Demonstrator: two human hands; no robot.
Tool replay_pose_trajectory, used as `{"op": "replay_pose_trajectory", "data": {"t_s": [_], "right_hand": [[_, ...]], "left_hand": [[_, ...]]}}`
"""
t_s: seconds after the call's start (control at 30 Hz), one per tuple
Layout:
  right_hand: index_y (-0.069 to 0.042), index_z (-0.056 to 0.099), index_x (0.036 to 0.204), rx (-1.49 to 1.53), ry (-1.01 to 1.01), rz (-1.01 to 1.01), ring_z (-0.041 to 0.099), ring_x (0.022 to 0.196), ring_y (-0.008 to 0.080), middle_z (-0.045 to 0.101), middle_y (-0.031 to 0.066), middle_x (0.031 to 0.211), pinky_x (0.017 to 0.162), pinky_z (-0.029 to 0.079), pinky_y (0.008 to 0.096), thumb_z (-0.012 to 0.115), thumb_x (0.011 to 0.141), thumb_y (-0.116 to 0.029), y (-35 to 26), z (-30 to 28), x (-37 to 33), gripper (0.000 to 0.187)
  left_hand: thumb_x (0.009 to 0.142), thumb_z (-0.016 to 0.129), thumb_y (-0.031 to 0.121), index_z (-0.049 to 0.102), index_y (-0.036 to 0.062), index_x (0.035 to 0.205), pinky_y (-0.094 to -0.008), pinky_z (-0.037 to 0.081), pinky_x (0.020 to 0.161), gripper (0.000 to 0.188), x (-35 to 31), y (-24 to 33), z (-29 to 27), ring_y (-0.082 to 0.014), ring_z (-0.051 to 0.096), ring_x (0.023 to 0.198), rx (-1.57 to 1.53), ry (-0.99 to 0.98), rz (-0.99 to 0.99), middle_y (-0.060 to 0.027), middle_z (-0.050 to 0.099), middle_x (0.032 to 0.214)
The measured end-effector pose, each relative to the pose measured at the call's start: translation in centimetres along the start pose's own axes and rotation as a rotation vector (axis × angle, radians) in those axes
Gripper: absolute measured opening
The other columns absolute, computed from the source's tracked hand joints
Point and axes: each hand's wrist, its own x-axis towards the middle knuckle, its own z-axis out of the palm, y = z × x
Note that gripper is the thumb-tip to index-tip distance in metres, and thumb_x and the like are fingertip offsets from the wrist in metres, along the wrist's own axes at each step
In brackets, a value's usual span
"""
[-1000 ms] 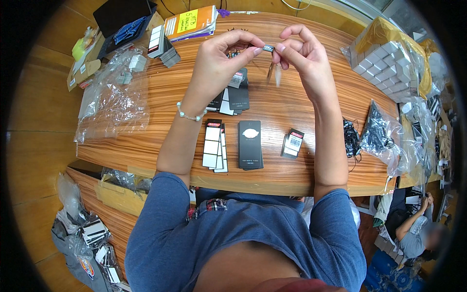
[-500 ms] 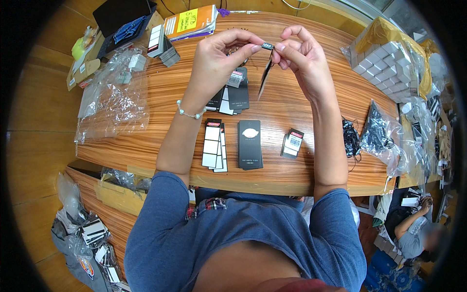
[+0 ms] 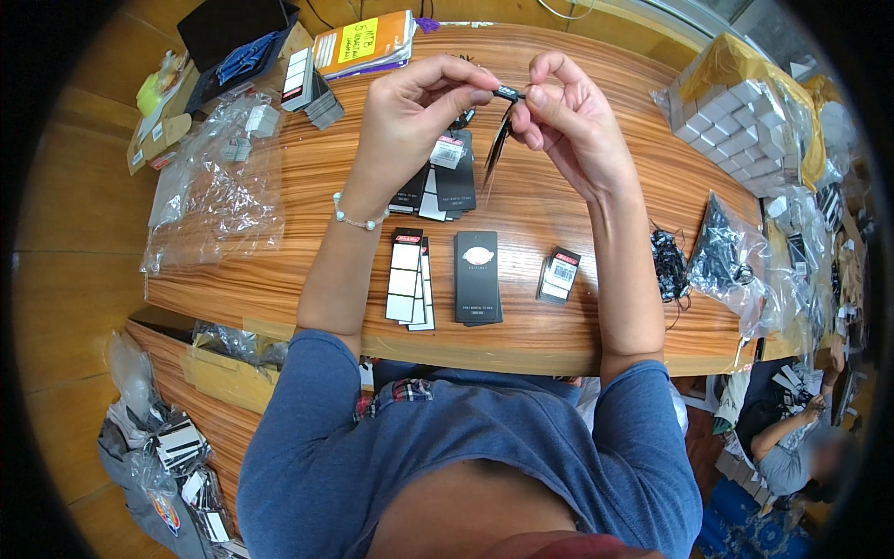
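Observation:
Above the far middle of the table, my left hand (image 3: pixel 414 116) pinches a small black plastic string seal (image 3: pixel 506 93) between thumb and index finger. My right hand (image 3: pixel 579 126) pinches at the seal's other end, where its thin cord is mostly hidden by the fingers. Dark hang tags (image 3: pixel 495 154) dangle edge-on below the seal. Nearer to me lie three stacks in a row: long white-panelled tags (image 3: pixel 403 279), dark grey tags (image 3: pixel 477 293) with a white emblem, and small barcode tags (image 3: pixel 561 272). Behind them, partly under my left hand, lies a pile of strung tag sets (image 3: pixel 455 182).
Tangled black cords (image 3: pixel 669 265) and a plastic bag of more cords (image 3: pixel 722 247) lie at right. Wrapped white boxes (image 3: pixel 736 126) stand behind. Far left hold a clear plastic bag (image 3: pixel 223 186), tag stack (image 3: pixel 314 98) and orange folder (image 3: pixel 368 47). Another person (image 3: pixel 792 447) sits lower right.
Both hands have shifted slightly left and the seal has tilted. The dangling tags have swung left and fanned a little. The other person's arm has moved.

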Motion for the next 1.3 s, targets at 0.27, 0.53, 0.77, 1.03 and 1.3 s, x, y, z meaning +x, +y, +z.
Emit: {"op": "replay_pose_trajectory", "data": {"t_s": [0.27,0.53,0.77,1.03,1.3], "right_hand": [[-0.005,0.047,0.093,0.017,-0.121,-0.032,0.056,0.057,0.0113,0.061,0.0105,0.069,0.052,0.045,0.0193,0.058,0.085,-0.011,-0.4,0.7,-0.3,0.015],[-0.004,0.047,0.092,0.024,-0.147,-0.040,0.057,0.059,0.0108,0.061,0.0094,0.068,0.053,0.045,0.0194,0.060,0.084,-0.010,-0.5,1.1,-0.5,0.017],[-0.004,0.047,0.096,-0.099,-0.076,-0.081,0.058,0.062,0.0109,0.060,0.0077,0.067,0.055,0.045,0.0201,0.059,0.084,-0.011,-0.7,1.4,-0.6,0.019],[-0.002,0.055,0.085,-0.356,-0.074,0.086,0.052,0.060,0.0089,0.058,0.0047,0.067,0.057,0.043,0.0201,0.051,0.089,-0.019,0.1,0.5,0.0,0.018],[-0.001,0.053,0.089,0.049,0.125,-0.062,0.045,0.054,0.0078,0.056,0.0067,0.068,0.052,0.039,0.0207,0.045,0.092,-0.020,-0.3,-0.8,0.3,0.021]], "left_hand": [[0.080,0.060,-0.002,0.061,-0.0020,0.090,-0.0236,0.051,0.076,0.011,-0.3,0.0,0.5,-0.0134,0.062,0.083,-0.228,0.012,0.028,-0.0092,0.064,0.089],[0.079,0.059,-0.005,0.060,-0.0030,0.089,-0.0246,0.050,0.078,0.010,-0.5,1.0,0.3,-0.0147,0.061,0.085,-0.211,-0.046,0.014,-0.0095,0.064,0.090],[0.079,0.058,-0.005,0.061,-0.0027,0.090,-0.0253,0.048,0.079,0.011,-0.6,1.8,0.6,-0.0147,0.060,0.086,-0.190,-0.048,0.036,-0.0092,0.064,0.090],[0.073,0.068,0.013,0.060,0.0032,0.096,-0.0294,0.043,0.077,0.026,0.7,-0.2,0.2,-0.0182,0.052,0.086,0.680,0.071,0.458,-0.0076,0.058,0.092],[0.075,0.066,0.009,0.055,0.0032,0.105,-0.0270,0.048,0.075,0.032,-0.4,-1.0,2.7,-0.0156,0.059,0.086,0.294,-0.047,0.059,-0.0082,0.060,0.096]]}}
